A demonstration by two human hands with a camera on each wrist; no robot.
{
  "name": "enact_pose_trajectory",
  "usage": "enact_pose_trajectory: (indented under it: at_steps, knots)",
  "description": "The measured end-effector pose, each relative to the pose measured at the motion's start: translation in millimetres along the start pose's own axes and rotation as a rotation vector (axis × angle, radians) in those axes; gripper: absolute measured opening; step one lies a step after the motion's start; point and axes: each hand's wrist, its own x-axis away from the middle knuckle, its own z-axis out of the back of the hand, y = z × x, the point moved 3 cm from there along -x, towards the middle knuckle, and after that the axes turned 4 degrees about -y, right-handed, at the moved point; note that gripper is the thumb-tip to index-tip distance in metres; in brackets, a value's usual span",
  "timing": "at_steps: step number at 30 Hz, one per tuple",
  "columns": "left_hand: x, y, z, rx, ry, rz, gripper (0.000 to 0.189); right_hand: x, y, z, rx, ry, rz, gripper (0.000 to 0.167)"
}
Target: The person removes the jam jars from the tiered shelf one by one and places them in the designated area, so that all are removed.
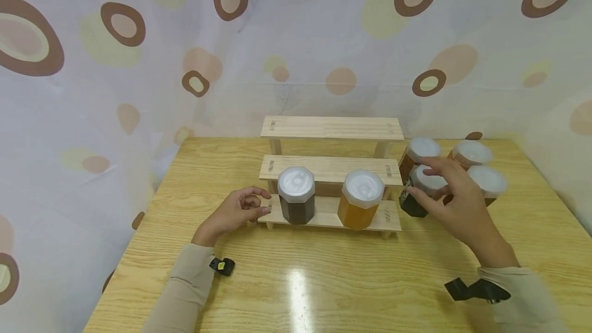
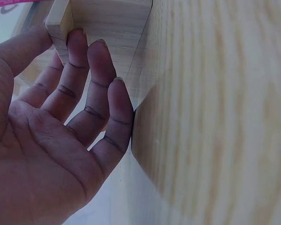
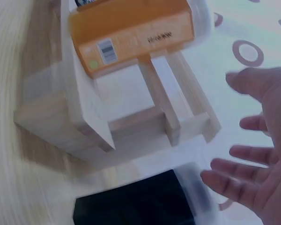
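A three-tier wooden step rack (image 1: pixel 330 164) stands on the table. On its lowest tier are a dark jar (image 1: pixel 298 211) and an amber jar (image 1: pixel 356 215), both upright with whitish lids. My left hand (image 1: pixel 236 212) holds the left end of that lowest tier; in the left wrist view the thumb and fingers lie on either side of the board end (image 2: pixel 61 21). Right of the rack, my right hand (image 1: pixel 462 209) is over another dark jar (image 1: pixel 412 206), thumb and fingers spread around its lid. In the right wrist view, that hand (image 3: pixel 267 173) is apart from the dark jar (image 3: pixel 136 204).
Several lidded jars stand close together at the rack's right, among them one at the back left (image 1: pixel 423 149) and one at the back right (image 1: pixel 472 153). A patterned cloth (image 1: pixel 324 40) hangs behind the wood-grain table (image 1: pixel 250 292).
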Motion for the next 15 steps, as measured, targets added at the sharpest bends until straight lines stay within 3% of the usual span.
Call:
enact_pose_trajectory:
  at_steps: [8, 15]
  knots:
    - [0.2, -0.3, -0.7, -0.009, -0.002, -0.006, 0.032, -4.7, -13, -19, -0.07, -0.105, 0.088, 0.085]
    - [0.3, 1.2, -1.0, -0.012, 0.01, 0.006, 0.033, -8.1, -26, -36, -0.126, -0.194, 0.07, 0.092]
